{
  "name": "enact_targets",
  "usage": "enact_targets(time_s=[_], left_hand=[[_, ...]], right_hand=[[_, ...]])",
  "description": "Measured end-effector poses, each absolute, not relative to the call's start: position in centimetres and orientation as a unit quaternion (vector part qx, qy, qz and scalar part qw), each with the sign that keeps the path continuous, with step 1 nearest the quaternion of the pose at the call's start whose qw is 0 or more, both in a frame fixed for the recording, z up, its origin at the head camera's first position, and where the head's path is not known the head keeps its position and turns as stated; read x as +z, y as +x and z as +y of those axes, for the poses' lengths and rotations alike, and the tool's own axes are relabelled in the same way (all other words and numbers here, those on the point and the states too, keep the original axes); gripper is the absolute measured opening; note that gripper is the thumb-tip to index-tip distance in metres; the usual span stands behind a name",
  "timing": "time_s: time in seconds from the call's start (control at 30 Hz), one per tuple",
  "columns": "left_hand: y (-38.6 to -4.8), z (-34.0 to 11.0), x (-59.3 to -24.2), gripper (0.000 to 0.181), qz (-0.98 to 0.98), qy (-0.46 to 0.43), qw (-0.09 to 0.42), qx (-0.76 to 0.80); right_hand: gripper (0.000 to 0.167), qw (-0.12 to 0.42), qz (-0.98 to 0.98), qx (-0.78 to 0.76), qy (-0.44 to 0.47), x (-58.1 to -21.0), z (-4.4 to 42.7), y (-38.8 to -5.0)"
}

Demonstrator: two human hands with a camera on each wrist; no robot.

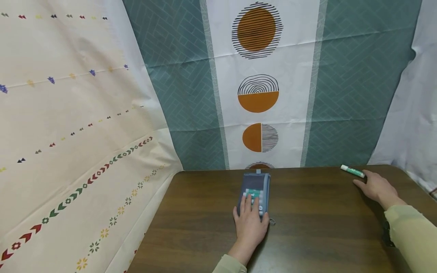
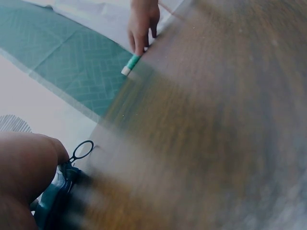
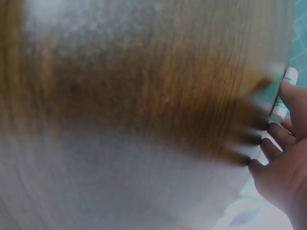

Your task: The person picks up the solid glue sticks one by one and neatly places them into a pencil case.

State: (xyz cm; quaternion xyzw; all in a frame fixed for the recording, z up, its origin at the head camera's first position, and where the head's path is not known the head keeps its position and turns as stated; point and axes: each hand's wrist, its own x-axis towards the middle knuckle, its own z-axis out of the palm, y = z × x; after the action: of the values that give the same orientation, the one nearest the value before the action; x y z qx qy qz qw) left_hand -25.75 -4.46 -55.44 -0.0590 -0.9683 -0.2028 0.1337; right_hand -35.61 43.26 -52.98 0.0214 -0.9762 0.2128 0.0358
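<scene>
A blue-grey zip pouch [image 1: 265, 185] with a see-through front lies on the table. Several white tubes with green labels show inside it. My left hand [image 1: 250, 223] rests on the pouch with spread fingers; in the left wrist view that hand [image 2: 24, 167] partly covers the dark pouch [image 2: 50, 201]. A loose tube [image 1: 352, 171], white with a green label, lies near the table's far right edge. The fingertips of my right hand [image 1: 379, 187] are at its near end, the thumb apart. In the right wrist view a digit crosses in front of the tube [image 3: 278, 113].
The brown wooden table [image 1: 307, 227] ends against a hanging green and white cloth [image 1: 191, 94] with orange circles. A cream patterned cloth [image 1: 68, 132] hangs along the left side. A small loop [image 2: 82, 149] sticks out from the pouch.
</scene>
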Motion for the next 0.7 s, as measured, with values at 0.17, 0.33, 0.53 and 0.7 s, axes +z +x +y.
enact_targets(time_s=[0.17,0.33,0.53,0.7], left_hand=[[-25.67,-4.49,-55.33,0.061,-0.968,-0.058,0.132,-0.205],[-25.60,-4.52,-55.25,0.061,-0.969,-0.058,0.131,-0.203],[-25.53,-4.61,-55.30,0.062,-0.970,-0.058,0.129,-0.199],[-25.53,-4.59,-55.28,0.061,-0.970,-0.058,0.129,-0.198]], right_hand=[[0.063,0.048,-0.974,0.222,0.007,-52.75,42.98,-35.53],[0.053,0.062,-0.975,0.213,-0.011,-52.68,42.68,-35.15],[0.049,0.074,-0.976,0.206,-0.016,-52.51,42.38,-34.90],[0.046,0.074,-0.975,0.207,-0.019,-52.47,42.27,-34.85]])
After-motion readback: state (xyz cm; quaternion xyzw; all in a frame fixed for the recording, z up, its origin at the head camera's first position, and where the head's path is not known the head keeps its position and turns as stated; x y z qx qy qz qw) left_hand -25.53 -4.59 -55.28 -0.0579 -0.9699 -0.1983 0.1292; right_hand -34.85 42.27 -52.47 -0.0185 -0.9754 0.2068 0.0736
